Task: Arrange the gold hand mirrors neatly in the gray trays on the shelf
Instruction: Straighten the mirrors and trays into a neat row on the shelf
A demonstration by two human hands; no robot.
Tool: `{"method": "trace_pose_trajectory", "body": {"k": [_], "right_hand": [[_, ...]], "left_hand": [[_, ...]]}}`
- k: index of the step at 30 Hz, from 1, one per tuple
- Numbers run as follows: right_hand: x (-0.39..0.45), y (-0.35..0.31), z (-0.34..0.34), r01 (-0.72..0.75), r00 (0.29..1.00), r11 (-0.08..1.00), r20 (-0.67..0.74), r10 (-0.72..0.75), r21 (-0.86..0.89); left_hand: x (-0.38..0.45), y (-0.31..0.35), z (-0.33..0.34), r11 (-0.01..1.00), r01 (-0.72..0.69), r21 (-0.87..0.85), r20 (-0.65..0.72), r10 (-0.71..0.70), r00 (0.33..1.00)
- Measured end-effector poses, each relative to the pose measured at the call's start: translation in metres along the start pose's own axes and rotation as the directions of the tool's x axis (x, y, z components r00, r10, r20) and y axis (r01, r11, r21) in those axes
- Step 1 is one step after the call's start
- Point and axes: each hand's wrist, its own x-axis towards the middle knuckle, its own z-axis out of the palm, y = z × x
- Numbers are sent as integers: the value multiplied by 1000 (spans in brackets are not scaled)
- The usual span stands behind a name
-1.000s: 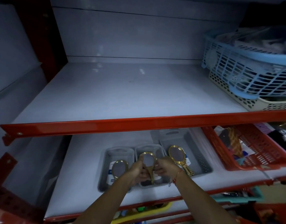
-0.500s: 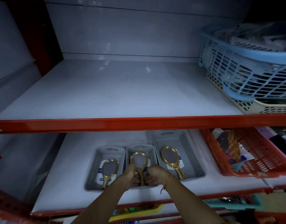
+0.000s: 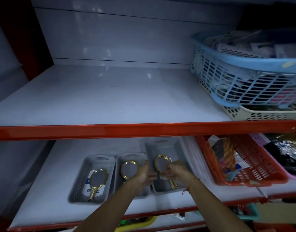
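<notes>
head view, near first: left hand (image 3: 144, 173) curls on the wall btwn the middle tray (image 3: 132, 157) & right tray (image 3: 162, 144); can't tell if it's pinching anything. right hand (image 3: 174, 171) pinches the right mirror (image 3: 161, 164) by its edge. i'd lay it flat, handle toward the near end, like the left mirror (image 3: 97, 181) in the left tray (image 3: 98, 162); the middle mirror (image 3: 129, 169) lies in its tray. card under the left mirror has blue print, too blurry to read.

Three gold mirrors (image 3: 99, 179) (image 3: 129, 169) (image 3: 161, 165), three gray trays (image 3: 80, 178) (image 3: 119, 162) (image 3: 179, 148)
</notes>
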Motion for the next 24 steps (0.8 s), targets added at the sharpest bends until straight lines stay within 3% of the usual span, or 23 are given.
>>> {"method": "trace_pose_trajectory", "body": {"k": [8,24], "right_hand": [[27,34,-32,-5,999,985,-55,-5,-174],[36,37,-33,-65,996,987,46,72,-150]], "left_hand": [[15,-12,47,992,92,-86,4,-92,996],[53,-25,62,962,134,-236,-74,-156,985]]}}
